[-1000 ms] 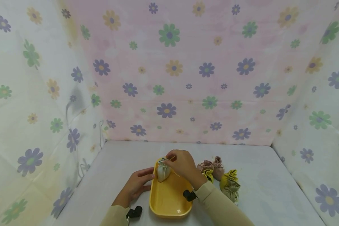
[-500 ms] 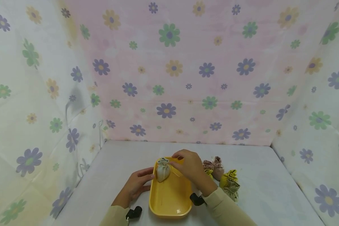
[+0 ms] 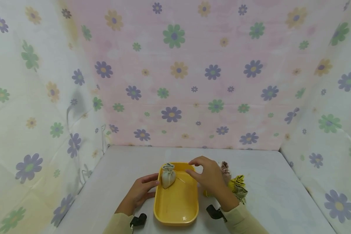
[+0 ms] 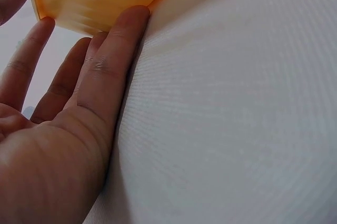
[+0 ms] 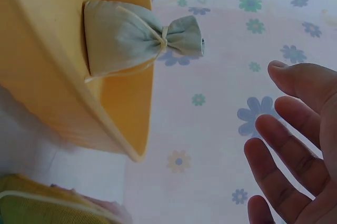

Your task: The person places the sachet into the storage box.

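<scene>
A pale grey-green drawstring pouch (image 3: pixel 168 178) stands in the far left corner of a yellow tray (image 3: pixel 176 204), its neck cinched with a cord. In the right wrist view the same pouch (image 5: pixel 124 37) leans by the tray wall. My left hand (image 3: pixel 143 191) rests on the table with its fingertips touching the tray's left side; the left wrist view shows its fingers (image 4: pixel 100 76) nearly straight against the tray. Over the tray's far right corner, my right hand (image 3: pixel 207 174) holds nothing, fingers and thumb spread apart and clear of the pouch.
Right of the tray, partly behind my right arm, lie several more pouches: a brownish-pink pouch (image 3: pixel 225 172), a yellow pouch (image 3: pixel 237 182) and an olive-green pouch (image 3: pixel 240 192). Flower-patterned cloth walls (image 3: pixel 175 97) enclose the white table (image 3: pixel 128 162) at the back and sides.
My right hand has let go of the pouch's neck and moved right, away from it. The pouch stays standing in the tray. My left hand keeps its place at the tray's side.
</scene>
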`<state>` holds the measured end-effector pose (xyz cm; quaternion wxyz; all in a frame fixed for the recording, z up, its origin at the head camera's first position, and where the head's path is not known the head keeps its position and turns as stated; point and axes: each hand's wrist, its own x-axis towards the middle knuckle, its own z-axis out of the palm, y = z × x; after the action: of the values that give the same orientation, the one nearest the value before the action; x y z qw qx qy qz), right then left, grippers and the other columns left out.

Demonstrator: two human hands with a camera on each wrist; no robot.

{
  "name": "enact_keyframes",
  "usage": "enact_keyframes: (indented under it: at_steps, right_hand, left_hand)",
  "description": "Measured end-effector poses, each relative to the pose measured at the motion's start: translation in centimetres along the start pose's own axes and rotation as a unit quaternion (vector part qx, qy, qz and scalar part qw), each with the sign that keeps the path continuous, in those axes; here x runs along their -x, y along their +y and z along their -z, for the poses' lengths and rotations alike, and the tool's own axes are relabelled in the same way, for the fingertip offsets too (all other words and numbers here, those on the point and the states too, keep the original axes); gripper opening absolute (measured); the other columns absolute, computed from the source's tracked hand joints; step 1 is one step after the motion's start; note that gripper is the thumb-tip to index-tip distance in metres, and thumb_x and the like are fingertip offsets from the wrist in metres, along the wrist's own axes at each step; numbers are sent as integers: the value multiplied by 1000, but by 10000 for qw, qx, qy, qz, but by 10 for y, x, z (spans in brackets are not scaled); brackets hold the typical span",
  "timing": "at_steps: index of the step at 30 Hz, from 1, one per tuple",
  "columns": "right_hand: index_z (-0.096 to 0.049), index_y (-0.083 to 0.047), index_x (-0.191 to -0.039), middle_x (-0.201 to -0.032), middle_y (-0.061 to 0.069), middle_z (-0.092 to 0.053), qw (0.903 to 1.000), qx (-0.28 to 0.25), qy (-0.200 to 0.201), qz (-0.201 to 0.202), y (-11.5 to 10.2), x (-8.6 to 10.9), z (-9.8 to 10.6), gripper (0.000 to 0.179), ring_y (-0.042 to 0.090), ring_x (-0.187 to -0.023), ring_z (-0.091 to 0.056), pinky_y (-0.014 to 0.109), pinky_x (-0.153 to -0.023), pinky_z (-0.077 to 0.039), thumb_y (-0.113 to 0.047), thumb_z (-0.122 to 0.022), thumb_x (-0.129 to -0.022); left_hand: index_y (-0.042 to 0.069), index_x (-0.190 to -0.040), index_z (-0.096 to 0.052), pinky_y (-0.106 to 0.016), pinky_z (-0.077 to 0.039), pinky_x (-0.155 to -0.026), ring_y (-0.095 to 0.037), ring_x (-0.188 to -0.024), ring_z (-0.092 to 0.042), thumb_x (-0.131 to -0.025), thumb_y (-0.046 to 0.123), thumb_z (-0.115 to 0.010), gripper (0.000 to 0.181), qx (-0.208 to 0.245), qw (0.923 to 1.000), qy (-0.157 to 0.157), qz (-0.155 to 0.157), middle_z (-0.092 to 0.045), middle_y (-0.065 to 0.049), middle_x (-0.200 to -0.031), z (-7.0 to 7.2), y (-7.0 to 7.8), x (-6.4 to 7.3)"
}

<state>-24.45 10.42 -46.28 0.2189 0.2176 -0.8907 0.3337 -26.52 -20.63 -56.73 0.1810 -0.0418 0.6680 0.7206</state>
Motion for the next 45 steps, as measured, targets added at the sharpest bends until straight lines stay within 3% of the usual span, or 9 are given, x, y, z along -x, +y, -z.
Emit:
enact_keyframes:
  at_steps: [4, 8, 15, 21, 27, 32, 36, 43, 45]
  right_hand:
    - [-78, -26, -106, -104, -10, -74, 9995, -115, 36, -298, 4, 7, 7, 25, 10, -90, -68, 34, -71, -62, -34, -88, -84]
    - [-78, -26, -105, -105, -11, -73, 9984, -53, 187, -531, 8, 14, 12, 26, 6, -86, -67, 27, -71, -59, -35, -89, -82]
    - [-77, -22, -101, -103, -5, -75, 9975, -330, 614, -137, 18, 27, 15, 27, 8, -74, -66, 28, -61, -60, -24, -92, -79]
    - [-78, -22, -98, -101, -10, -75, 9963, 37, 855, 11, 22, 39, 24, 24, 9, -92, -69, 35, -73, -62, -25, -92, -79]
    - [-79, -23, -98, -106, -6, -77, 9955, 202, 908, -165, 24, 52, 42, 21, 16, -107, -70, 46, -88, -62, -23, -91, -80]
    - [-80, -17, -100, -106, -5, -76, 9910, 528, 1192, -291, 34, 66, 55, 30, 19, -104, -68, 50, -88, -60, -20, -95, -75]
    - [-80, -16, -99, -103, -5, -74, 9861, 761, 1398, -488, 46, 78, 61, 32, 16, -98, -65, 44, -79, -59, -20, -96, -72]
    - [-79, -21, -101, -104, -9, -67, 9838, 644, 1377, -950, 65, 103, 69, 35, 13, -93, -66, 11, -81, -50, -21, -97, -71]
    - [-78, -21, -102, -104, -9, -66, 9817, 653, 1397, -1119, 70, 108, 74, 37, 13, -91, -65, 8, -77, -48, -23, -97, -71]
  left_hand:
    - [12, -147, -58, -45, -62, -93, -24, -120, -68, -90, 34, -82, 65, -10, 10000, 1, 24, -57, -13, -151, -1, 1, 0]
    - [12, -147, -58, -45, -62, -93, -24, -120, -68, -90, 34, -82, 66, 1, 10000, -3, 34, -57, -13, -150, -1, 2, -1]
    - [13, -147, -59, -44, -62, -93, -24, -120, -68, -88, 35, -83, 68, 6, 10000, 14, 43, -56, -13, -153, -3, 2, -1]
    - [12, -148, -58, -45, -62, -93, -24, -120, -68, -89, 35, -83, 68, 26, 10000, 26, 39, -56, -14, -152, -3, 1, -1]
    - [12, -148, -58, -44, -62, -93, -24, -120, -68, -89, 35, -82, 68, 17, 10000, 11, 10, -56, -13, -153, -3, 1, -2]
    - [12, -147, -58, -44, -63, -92, -24, -119, -69, -88, 36, -83, 69, -41, 10000, 71, -19, -56, -13, -152, -4, 4, -2]
    - [12, -147, -58, -44, -63, -92, -23, -118, -69, -87, 37, -84, 70, -33, 9999, 100, 31, -56, -13, -152, -4, 3, -1]
    - [11, -147, -58, -44, -63, -91, -22, -116, -69, -85, 37, -85, 72, -36, 9996, 225, 167, -57, -14, -151, -2, 0, 3]
    - [12, -147, -58, -44, -63, -92, -23, -117, -69, -87, 37, -84, 71, -23, 9998, 141, 121, -57, -14, -151, -3, 1, 2]
